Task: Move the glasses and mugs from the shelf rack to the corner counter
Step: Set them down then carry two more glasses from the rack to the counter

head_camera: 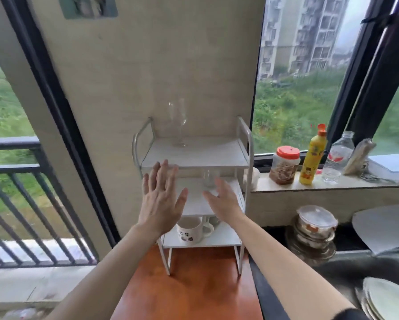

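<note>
Both hands are out in front of the white shelf rack (244, 158), and neither holds anything: the left hand (160, 199) is spread flat with fingers fanned before the front edge of the top shelf, the right hand (223, 200) is open with fingers loosely extended toward the middle shelf. From the left hand, a tall stemmed wine glass (177, 122) stands upright at about twelve o'clock at the back of the top shelf; it looks thin and light, easy to tip or crack, so I would take it by the bowl or low on the stem, not the rim. At about eleven o'clock from the right hand, a small clear tumbler (209, 179) sits on the middle shelf, near the fingertips but not touched; smooth glass, probably slippery, best wrapped around its sides. At five o'clock from the left hand, on the bottom shelf, a white printed mug (189, 229) rests with its handle pointing right; it seems sturdier and heavier, and the handle is the obvious hold. Whether any of the three holds liquid I cannot tell, though the glasses look empty. To the right, on the sill, a red-lidded jar (285, 165) holds something brown, and a clear bottle (338, 158) has a little water at the bottom.
</note>
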Available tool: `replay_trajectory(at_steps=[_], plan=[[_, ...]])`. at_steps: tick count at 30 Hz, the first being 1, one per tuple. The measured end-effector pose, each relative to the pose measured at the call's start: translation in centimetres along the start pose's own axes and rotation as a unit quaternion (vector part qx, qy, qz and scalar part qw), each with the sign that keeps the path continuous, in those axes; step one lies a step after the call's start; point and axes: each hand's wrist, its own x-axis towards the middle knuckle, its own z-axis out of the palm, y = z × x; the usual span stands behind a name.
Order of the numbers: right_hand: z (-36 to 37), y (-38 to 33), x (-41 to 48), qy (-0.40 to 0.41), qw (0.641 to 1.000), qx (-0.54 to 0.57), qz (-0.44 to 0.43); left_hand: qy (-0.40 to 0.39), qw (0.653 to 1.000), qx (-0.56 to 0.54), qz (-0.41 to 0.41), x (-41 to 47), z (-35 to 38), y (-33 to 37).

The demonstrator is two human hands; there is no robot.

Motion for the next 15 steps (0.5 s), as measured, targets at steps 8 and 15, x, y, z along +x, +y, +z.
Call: replay_trajectory(at_steps=[8, 15], plan=[[3.1, -0.3, 4.3, 0.036, 0.999, 0.019, 0.016, 0.040, 0.999, 0.014, 0.030, 0.6, 0.2, -1.3], [2.4, 0.0, 4.4, 0.062, 0.997, 0.053, 0.014, 0.113, 0.985, -0.125, -0.026, 7.0, -2.8, 1.1]])
